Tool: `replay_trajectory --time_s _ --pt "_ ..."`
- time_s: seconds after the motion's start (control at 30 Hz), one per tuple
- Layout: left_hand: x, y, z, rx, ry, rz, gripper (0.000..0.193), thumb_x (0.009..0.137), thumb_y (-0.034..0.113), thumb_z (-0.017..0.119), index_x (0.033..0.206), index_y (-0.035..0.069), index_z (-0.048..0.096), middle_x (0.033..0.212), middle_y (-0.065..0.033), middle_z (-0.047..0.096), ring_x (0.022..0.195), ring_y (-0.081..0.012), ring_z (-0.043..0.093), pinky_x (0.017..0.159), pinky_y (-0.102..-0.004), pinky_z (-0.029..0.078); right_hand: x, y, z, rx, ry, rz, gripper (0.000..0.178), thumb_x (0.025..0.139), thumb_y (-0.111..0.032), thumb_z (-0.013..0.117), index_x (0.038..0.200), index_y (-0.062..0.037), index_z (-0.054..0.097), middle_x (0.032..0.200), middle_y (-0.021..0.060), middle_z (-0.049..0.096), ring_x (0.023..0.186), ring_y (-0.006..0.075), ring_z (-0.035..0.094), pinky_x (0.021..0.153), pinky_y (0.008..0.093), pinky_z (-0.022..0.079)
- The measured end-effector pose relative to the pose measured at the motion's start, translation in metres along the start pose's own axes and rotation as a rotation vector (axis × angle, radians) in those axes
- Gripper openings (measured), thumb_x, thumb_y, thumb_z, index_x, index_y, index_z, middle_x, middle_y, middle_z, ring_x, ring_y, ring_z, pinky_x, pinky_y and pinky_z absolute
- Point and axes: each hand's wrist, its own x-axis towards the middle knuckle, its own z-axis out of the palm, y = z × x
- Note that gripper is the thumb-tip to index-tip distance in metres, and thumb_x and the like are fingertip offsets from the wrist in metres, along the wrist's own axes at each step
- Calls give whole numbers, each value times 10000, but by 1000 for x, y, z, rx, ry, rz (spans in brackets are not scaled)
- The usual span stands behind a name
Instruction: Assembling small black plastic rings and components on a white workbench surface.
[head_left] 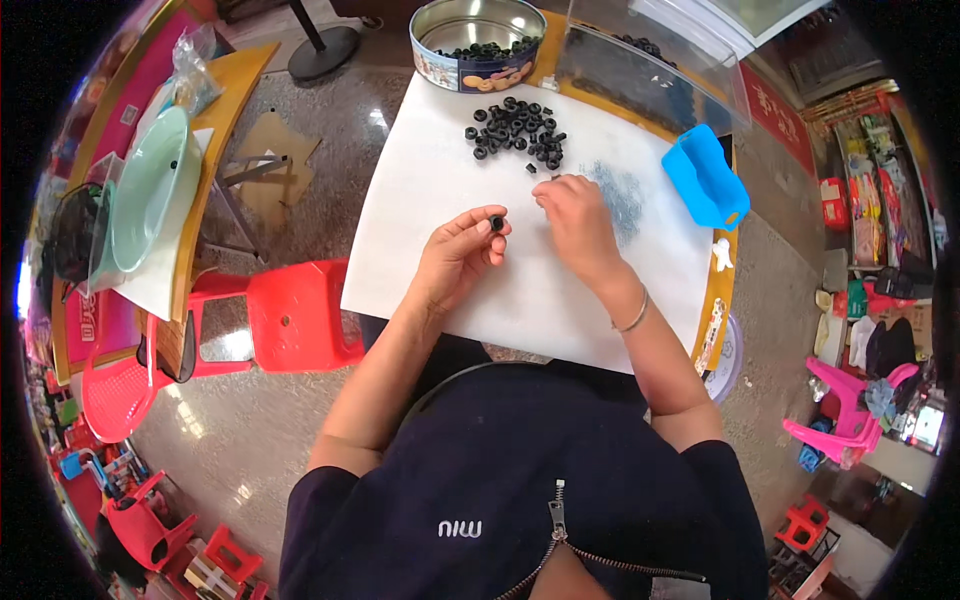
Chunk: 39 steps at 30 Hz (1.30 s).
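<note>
Between the thumb and fingers of my left hand [458, 252] is a small black ring-shaped part [496, 224], its hole facing up. To the right, my right hand [580, 225] hangs over the white work surface [400, 250] with its fingers bent together. Whatever its fingertips pinch, if anything, is hidden. Just beyond them lies one loose black part [531, 169]. A pile of similar black parts [515, 130] is spread on the surface past both hands.
Behind the pile stands a round tin [480, 75] with more black parts inside. A clear plastic bin [650, 85] sits at the back right, and a blue tray [705, 180] at the right edge. Red stools [300, 315] and a pale green basin [150, 190] are to the left.
</note>
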Motion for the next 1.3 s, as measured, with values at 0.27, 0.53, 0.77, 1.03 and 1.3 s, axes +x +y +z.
replay_trajectory --time_s 0.27,0.53,0.77,1.03,1.3 --pt "0 -1 -2 17 -16 7 238 937 101 552 1125 -42 575 891 -96 632 724 -131 605 655 -231 516 -3 -59 -8 613 21 296 76 863 -30 610 925 -5 646 871 96 621 782 176 609 685 280 475" --pt "0 -2 -4 85 -3 -15 236 933 108 554 1122 -30 580 812 -74 629 702 -120 592 652 -232 503 -5 -64 -3 803 -51 499 55 878 -46 607 915 -12 631 860 33 629 793 122 595 730 275 473" --pt "-4 1 -1 51 1 -16 243 926 87 561 1130 -42 580 940 -117 634 722 -129 603 658 -236 511 -5 -28 -12 650 17 508 58 847 -71 640 875 -22 624 845 51 625 767 149 587 700 282 465" --pt "0 1 -2 -10 0 -8 275 928 71 551 1173 -53 553 978 -135 628 733 -142 610 661 -241 523 36 12 15 -252 -21 -27 79 763 -107 662 820 -52 651 824 85 580 866 255 545 778 401 432" --pt "-3 4 4 -14 12 -9 271 930 90 545 1166 -44 530 980 -134 610 741 -140 593 647 -227 524 41 15 28 -472 -157 -38 76 763 -41 558 792 -44 628 832 99 580 864 262 551 766 375 447"
